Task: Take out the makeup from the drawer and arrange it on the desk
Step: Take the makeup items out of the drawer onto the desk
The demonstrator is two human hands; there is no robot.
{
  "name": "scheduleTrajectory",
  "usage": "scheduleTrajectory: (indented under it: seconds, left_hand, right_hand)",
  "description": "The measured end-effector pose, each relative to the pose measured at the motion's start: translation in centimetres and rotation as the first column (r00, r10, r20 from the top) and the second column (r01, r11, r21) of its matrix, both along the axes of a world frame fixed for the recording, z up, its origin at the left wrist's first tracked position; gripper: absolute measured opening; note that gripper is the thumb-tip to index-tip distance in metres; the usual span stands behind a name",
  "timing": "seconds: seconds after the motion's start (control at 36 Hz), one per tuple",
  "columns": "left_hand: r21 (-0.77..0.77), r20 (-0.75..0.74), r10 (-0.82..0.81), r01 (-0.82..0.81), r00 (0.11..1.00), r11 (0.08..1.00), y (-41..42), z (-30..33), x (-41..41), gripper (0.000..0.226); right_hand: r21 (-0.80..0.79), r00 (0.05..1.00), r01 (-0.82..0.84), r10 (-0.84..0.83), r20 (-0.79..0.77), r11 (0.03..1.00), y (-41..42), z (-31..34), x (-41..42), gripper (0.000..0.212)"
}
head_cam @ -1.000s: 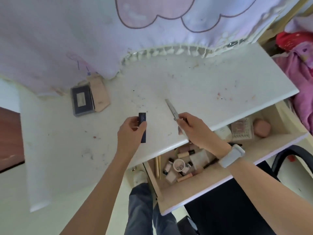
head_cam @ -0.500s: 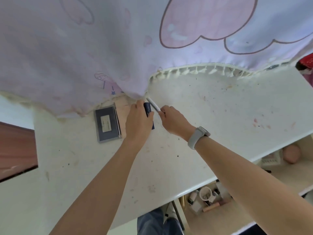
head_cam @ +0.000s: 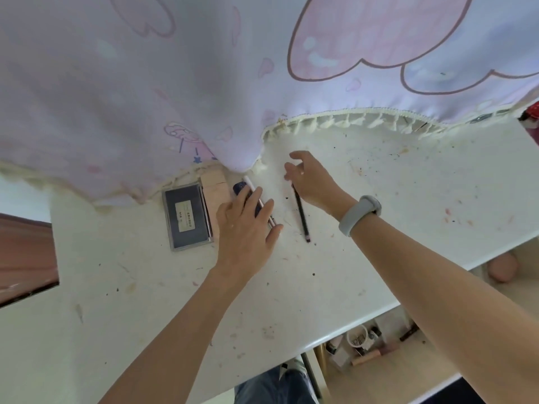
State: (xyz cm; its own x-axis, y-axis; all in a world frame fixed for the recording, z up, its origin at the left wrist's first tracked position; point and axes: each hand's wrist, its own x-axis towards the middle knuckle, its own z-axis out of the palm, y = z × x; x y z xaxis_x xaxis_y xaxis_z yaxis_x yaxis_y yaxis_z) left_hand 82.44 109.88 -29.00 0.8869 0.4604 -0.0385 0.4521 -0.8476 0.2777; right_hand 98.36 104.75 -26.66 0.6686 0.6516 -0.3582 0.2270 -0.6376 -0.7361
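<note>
- Left hand (head_cam: 246, 225), mid-frame, lies flat with straight fingers on a dark tube (head_cam: 242, 189) and a white pen (head_cam: 253, 188) on the desk (head_cam: 379, 228).
- Right hand (head_cam: 313, 182) hovers with loose, spread fingers, gripping nothing, over a black pencil (head_cam: 302, 220).
- The drawer (head_cam: 393, 374) is open at lower right, makeup inside.
</note>
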Motion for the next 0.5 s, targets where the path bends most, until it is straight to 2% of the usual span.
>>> scheduleTrajectory:
  seconds: [0.08,0.17,0.31,0.39,0.5]
  left_hand:
    - [-0.021,0.015,-0.025,0.025,1.0,0.999,0.2,-0.4,-0.3,0.056]
    - [-0.015,-0.001,-0.03,0.03,1.0,0.999,0.4,-0.4,-0.7,0.069]
    - [-0.004,0.019,-0.076,0.076,0.997,0.997,1.0,-0.3,-0.8,0.067]
    - [-0.009,0.011,-0.13,0.13,0.991,0.991,1.5,-0.4,-0.6,0.064]
    - [0.002,-0.031,-0.156,0.156,0.987,0.988,2.2,-0.5,-0.7,0.065]
  right_hand:
    - [0.05,0.996,-0.029,0.024,0.091,0.998,-0.2,0.2,-0.3,0.039]
    - [0.031,0.981,-0.074,0.068,0.18,0.997,-1.8,0.0,-1.1,0.035]
    - [-0.063,0.905,-0.29,0.295,0.306,0.955,-5.3,-1.1,-4.2,0.036]
    - [-0.133,0.814,-0.405,0.423,0.397,0.904,-6.4,-1.8,-5.7,0.044]
    - [-0.206,0.747,-0.432,0.476,0.464,0.878,-6.3,-2.1,-6.1,0.054]
